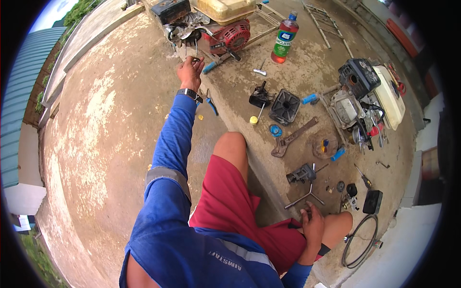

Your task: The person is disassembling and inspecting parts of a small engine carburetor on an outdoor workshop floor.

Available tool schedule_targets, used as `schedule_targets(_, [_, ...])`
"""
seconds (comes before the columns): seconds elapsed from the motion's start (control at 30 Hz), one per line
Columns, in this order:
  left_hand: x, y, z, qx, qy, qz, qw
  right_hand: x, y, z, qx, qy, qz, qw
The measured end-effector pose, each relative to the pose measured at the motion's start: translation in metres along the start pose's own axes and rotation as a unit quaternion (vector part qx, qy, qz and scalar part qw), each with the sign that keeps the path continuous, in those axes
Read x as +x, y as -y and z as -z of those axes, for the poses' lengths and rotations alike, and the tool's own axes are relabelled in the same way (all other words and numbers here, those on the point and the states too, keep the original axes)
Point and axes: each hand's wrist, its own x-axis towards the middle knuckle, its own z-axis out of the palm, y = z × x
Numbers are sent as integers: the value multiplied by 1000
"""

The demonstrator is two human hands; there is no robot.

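My left hand (188, 74) reaches forward on a stretched arm, just below a small engine with a red pull-start cover (231, 37). Its fingers are pinched around a small dark piece (195, 60), too small to name. My right hand (313, 224) rests by my bent right knee, its fingers loosely apart and nothing visible in them. Just beyond those fingertips lies a Y-shaped socket wrench (306, 196), with a greasy grey metal part (301, 174) beside it. Blue-handled pliers (212, 104) lie on the ground near my left wrist.
A second engine (346, 106) with a cream tank stands at right. Between the engines are a bottle of red liquid (284, 41), a black square housing (285, 106) and a rusty adjustable wrench (293, 138). A screwdriver (366, 181), black box (372, 202) and coiled hose (346, 254) lie at lower right.
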Motion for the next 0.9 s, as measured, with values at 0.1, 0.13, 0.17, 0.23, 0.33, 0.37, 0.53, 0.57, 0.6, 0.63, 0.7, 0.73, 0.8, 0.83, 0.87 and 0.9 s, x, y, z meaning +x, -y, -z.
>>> schedule_targets(0.1, [-1, 7, 9, 88, 16, -111, 990, 0, 7, 3, 9, 1, 4, 1000])
schedule_targets(0.13, [5, 6, 13, 150, 28, -174, 973, 1, 10, 4, 13, 0, 8, 1000])
schedule_targets(0.17, [9, 5, 19, 150, 28, -176, 973, 1, 10, 4, 15, 0, 10, 1000])
schedule_targets(0.23, [11, 3, 23, 333, 26, -302, 893, 0, 10, 3, 4, 1, 8, 1000])
schedule_targets(0.33, [1, 6, 17, 392, -14, -338, 856, 0, 10, 4, 11, 2, -4, 1000])
schedule_targets(0.37, [-2, 7, 14, 427, -40, -357, 830, -1, 9, 4, 11, 2, -5, 1000])
schedule_targets(0.53, [-3, 2, 14, 398, -27, -363, 842, 0, 6, 3, 8, 7, -15, 1000])
schedule_targets(0.57, [1, -1, 17, 369, -9, -346, 863, 0, 7, 2, 9, 8, -13, 1000])
schedule_targets(0.6, [6, -3, 20, 370, -10, -347, 862, 0, 7, 2, 9, 7, -8, 1000])
schedule_targets(0.63, [7, -2, 20, 363, -13, -345, 865, 0, 6, 2, 8, 5, -4, 1000])
schedule_targets(0.7, [7, -1, 20, 356, -17, -342, 869, -1, 7, 3, 11, 4, -4, 1000])
schedule_targets(0.73, [9, -1, 21, 370, -3, -344, 863, -1, 8, 4, 16, 3, -2, 1000])
schedule_targets(0.8, [11, 0, 21, 383, 10, -346, 856, -1, 8, 4, 14, 4, -6, 1000])
schedule_targets(0.83, [15, 0, 21, 352, 13, -347, 869, 0, 8, 3, 14, 6, -7, 1000])
schedule_targets(0.87, [18, -1, 23, 320, 16, -348, 881, 0, 9, 3, 15, 7, -5, 1000])
schedule_targets(0.9, [22, -3, 25, 320, 15, -350, 880, 1, 10, 3, 16, 6, 0, 1000])
